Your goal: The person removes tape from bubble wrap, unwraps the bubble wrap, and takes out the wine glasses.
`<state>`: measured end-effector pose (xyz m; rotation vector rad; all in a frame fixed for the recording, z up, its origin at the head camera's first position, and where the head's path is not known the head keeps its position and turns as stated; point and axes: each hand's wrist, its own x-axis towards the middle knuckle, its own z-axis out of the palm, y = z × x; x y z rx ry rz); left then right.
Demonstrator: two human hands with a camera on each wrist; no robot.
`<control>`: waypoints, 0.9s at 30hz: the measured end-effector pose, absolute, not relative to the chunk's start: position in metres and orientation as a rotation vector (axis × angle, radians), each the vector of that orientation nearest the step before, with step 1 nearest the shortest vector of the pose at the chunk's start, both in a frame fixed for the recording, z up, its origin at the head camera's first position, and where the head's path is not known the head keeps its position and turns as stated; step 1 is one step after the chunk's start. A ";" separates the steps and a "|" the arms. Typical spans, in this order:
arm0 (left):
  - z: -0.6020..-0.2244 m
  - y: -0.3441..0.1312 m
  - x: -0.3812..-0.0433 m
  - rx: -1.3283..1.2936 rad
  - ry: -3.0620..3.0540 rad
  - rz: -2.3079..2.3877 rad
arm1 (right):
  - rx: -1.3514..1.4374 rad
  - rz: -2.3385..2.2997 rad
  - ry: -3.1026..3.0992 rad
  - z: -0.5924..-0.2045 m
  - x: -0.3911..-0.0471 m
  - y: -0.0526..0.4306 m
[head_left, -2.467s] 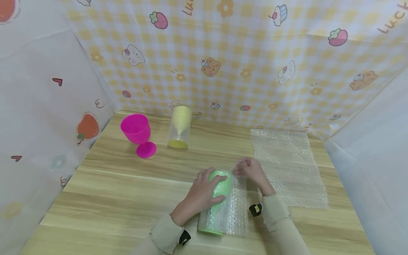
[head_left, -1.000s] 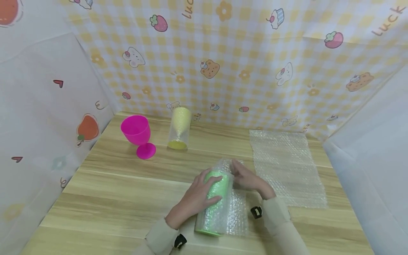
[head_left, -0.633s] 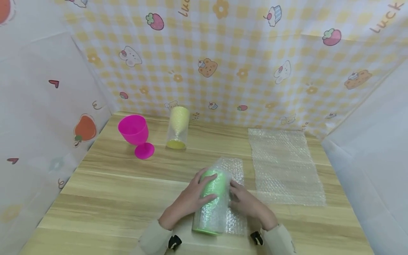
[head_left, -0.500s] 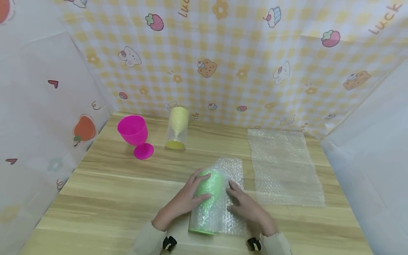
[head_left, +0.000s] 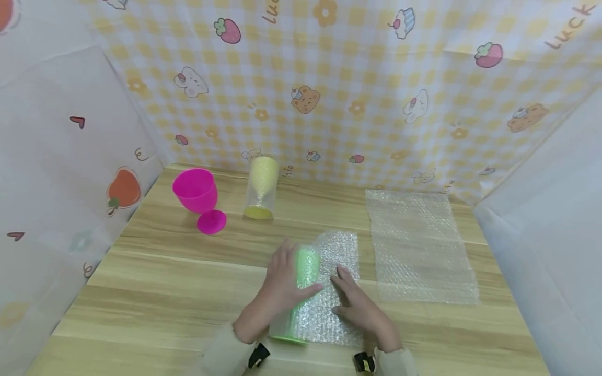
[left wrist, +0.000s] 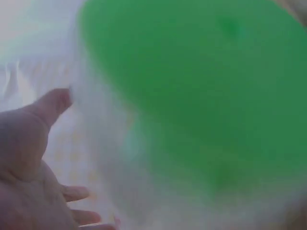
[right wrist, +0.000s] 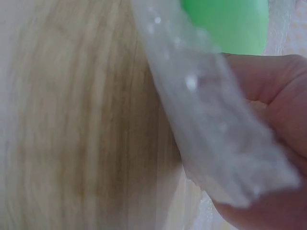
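A green goblet [head_left: 308, 263] lies on its side in bubble wrap [head_left: 339, 250], its round foot towards me. In the head view my left hand [head_left: 278, 282] rests along the goblet's left side, thumb stretched across the wrap. The left wrist view shows that hand [left wrist: 21, 158] with fingers spread beside the wrapped green cup [left wrist: 201, 91]. My right hand [head_left: 359, 305] touches the loose flap of wrap on the right, thumb and fingers apart. From the right wrist, the wrap's edge [right wrist: 216, 124] crosses in front of the right hand [right wrist: 283, 105] and partly hides it.
At the back left a pink goblet [head_left: 195, 191] stands unwrapped. Beside it is a yellow goblet [head_left: 262, 177] wrapped in bubble wrap. A flat sheet of bubble wrap [head_left: 420, 245] lies on the wooden table [head_left: 155, 292] at right. A checked cloth [head_left: 263, 62] hangs behind.
The green goblet has rolled left, leaving more wrap spread on its right. My right hand has come down from the wrap's upper edge onto the flap; my left hand has shifted left with the goblet.
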<state>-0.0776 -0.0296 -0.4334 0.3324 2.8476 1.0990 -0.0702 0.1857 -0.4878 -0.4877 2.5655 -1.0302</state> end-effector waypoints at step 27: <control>-0.449 -0.120 -0.083 0.308 3.200 1.003 | -0.481 -1.034 2.505 -0.482 -0.075 0.188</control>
